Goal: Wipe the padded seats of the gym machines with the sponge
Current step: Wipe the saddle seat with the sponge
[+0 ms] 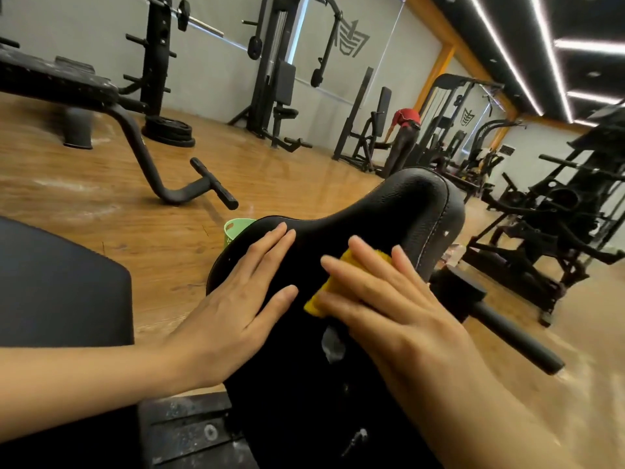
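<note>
We find no words, numbers or brand names that can be read anywhere in the view. The only sign is a dark grey emblem of stacked angular stripes in a shield-like shape (353, 37), painted without lettering high on the pale grey wall (216, 79) behind the black cable machine. We see what looks like the same emblem, smaller (468, 117), further along on the far stretch of that wall, too small to tell any detail.
</note>
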Demonstrator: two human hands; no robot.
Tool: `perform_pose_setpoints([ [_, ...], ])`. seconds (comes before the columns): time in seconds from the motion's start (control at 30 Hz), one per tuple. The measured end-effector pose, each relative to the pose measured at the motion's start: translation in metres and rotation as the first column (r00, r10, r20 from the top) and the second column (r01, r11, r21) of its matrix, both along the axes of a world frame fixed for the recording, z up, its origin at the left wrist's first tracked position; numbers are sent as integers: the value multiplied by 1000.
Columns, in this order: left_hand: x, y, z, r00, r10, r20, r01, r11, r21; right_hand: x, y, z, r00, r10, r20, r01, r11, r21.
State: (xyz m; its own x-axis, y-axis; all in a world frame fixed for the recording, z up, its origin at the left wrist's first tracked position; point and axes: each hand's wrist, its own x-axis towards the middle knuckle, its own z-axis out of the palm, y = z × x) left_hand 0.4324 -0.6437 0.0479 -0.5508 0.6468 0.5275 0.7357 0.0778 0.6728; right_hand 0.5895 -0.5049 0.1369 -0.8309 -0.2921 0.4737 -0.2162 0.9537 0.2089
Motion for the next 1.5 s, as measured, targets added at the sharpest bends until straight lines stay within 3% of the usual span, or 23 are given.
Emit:
perform_pose_setpoints([
  [0.07, -1, 0, 1, 1000, -8, 5, 8, 1000, 3, -5, 11, 17, 998, 57, -11, -57, 998, -7],
  [0.17, -1, 0, 3, 999, -23, 26, 23, 1000, 11, -36, 23, 65, 978, -86, -192, 53, 984, -172],
  [0.27, -2, -2, 3, 1000, -25, 14, 25, 1000, -4, -36, 22, 57, 968, -106, -226, 43, 963, -268],
  [0.4, -5, -3, 1, 1000, -3, -30, 2, 999, -42, 3, 14, 3, 993, 108, -51, -116, 977, -180],
  [0.5, -6, -4, 1, 999, -10, -41, 8, 998, -60, -4, 25, 28, 992, 123, 19, -121, 990, -66],
  [0.63, -2, -6, -4, 997, 38, -64, -42, 996, -72, -28, 30, 49, 989, 7, -148, -33, 983, -178],
  [0.83, 4, -9, -4, 993, 20, -119, -25, 999, -38, 34, 15, -26, 982, 184, 35, -165, 938, -304],
  [0.97, 8, -8, -7, 992, 8, -125, -13, 999, -35, -6, 22, 10, 993, 116, -29, -119, 978, -170],
  [1.07, 8, -9, -6, 990, -2, -141, -2, 1000, -29, -14, 20, 20, 994, 45, -101, -66, 976, -210],
  [1.23, 8, -10, -11, 988, -30, -152, 21, 998, -64, 66, 17, -36, 986, 150, 76, -118, 938, -326],
  [1.33, 7, -9, -10, 987, -45, -151, 36, 997, -62, 52, 13, -25, 986, 135, 101, -103, 957, -273],
  [1.43, 6, -10, -9, 988, -44, -150, 35, 998, -60, -4, -2, -7, 1000, 6, 17, -5, 1000, -13],
  [1.5, 6, -10, -8, 989, -52, -136, 44, 997, -63, -12, -8, -8, 999, -42, -15, 43, 996, 78],
])
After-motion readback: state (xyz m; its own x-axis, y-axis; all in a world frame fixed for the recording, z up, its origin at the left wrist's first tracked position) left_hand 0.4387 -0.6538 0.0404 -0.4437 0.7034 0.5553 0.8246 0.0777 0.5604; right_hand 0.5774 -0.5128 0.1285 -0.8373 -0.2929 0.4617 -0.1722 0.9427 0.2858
